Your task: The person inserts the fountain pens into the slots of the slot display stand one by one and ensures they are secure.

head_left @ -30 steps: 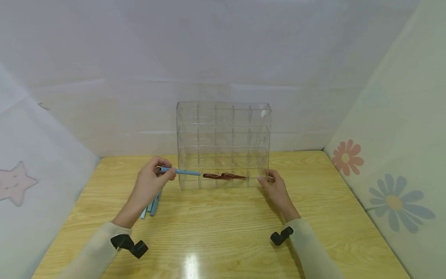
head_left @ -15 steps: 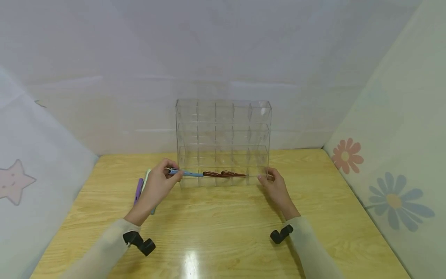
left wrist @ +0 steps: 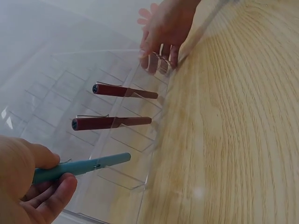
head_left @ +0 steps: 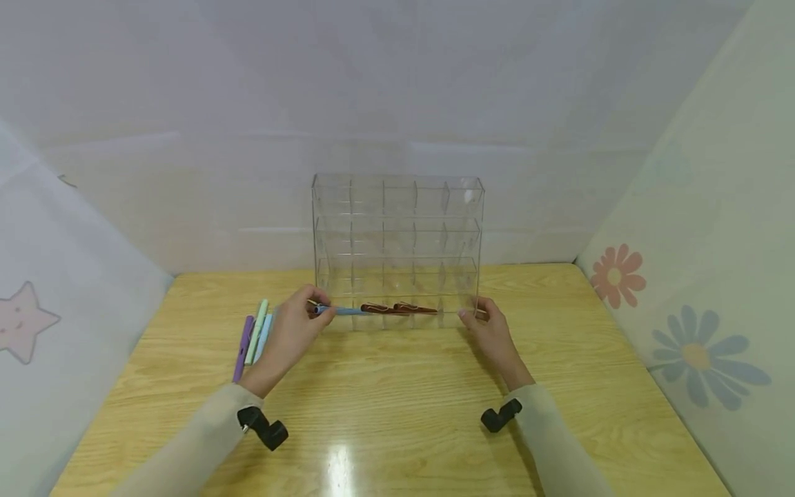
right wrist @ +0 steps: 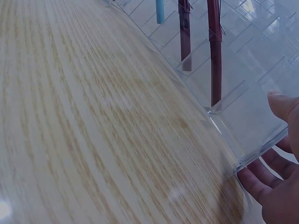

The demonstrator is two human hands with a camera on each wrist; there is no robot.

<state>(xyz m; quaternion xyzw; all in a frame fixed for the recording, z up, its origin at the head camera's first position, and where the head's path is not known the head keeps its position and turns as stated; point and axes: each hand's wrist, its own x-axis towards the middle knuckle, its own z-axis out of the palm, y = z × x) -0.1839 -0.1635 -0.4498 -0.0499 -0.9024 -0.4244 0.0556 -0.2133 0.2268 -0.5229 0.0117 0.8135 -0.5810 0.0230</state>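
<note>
In the head view a clear acrylic pen organizer (head_left: 398,218) with stepped rows of compartments stands on the wooden table. My left hand (head_left: 292,335) pinches a blue pen (left wrist: 88,165) near its capped end, between thumb and fingers. The pen's other end reaches into the organizer's front row on the left side. Two dark red pens (left wrist: 112,122) (left wrist: 126,91) rest in separate front-row compartments beside it. At the organizer's lower right corner, my right hand (head_left: 493,338) grips the edge, thumb in front and fingers behind, as the right wrist view shows.
Left of the organizer, a purple pen (head_left: 243,348), a light green pen (head_left: 257,333) and a light blue pen (head_left: 263,336) lie side by side, partly behind my left forearm. White cloth walls (head_left: 397,90) enclose the table (head_left: 397,414) at the back and sides.
My left hand has moved right with the blue pen, bringing its end into the organizer's front row beside the dark red pens. The right hand keeps its hold.
</note>
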